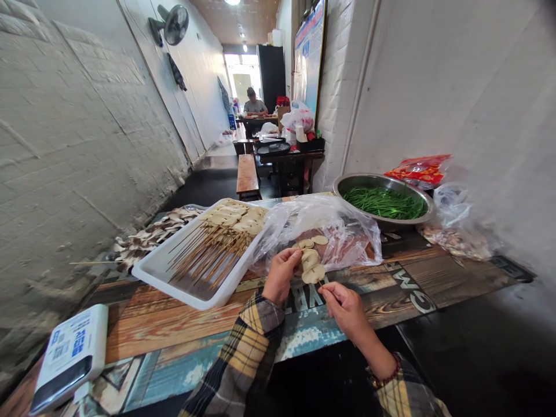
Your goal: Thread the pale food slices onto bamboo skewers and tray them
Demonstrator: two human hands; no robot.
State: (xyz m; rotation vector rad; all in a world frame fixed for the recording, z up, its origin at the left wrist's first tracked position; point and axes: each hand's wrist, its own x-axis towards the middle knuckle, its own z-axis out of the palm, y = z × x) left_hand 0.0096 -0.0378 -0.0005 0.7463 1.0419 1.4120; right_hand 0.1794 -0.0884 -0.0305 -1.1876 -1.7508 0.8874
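— Holding what, the left hand [282, 273]?
— Its fingers pinch pale slices [313, 267] threaded on a skewer [322, 283], above the table [434, 272] beside the plastic bag [347, 231].
— And the right hand [347, 307]?
— Fingers closed on the skewer's lower end.

1. Bare tabletop [182, 330] is left open at lower left, between white tray [160, 275] and white device [69, 353].
2. The middle is blocked by a plastic bag [347, 231], backed by a metal bowl [347, 184].

Daylight from far doorway, ceiling lamps; wide-angle edge distortion, left blur.
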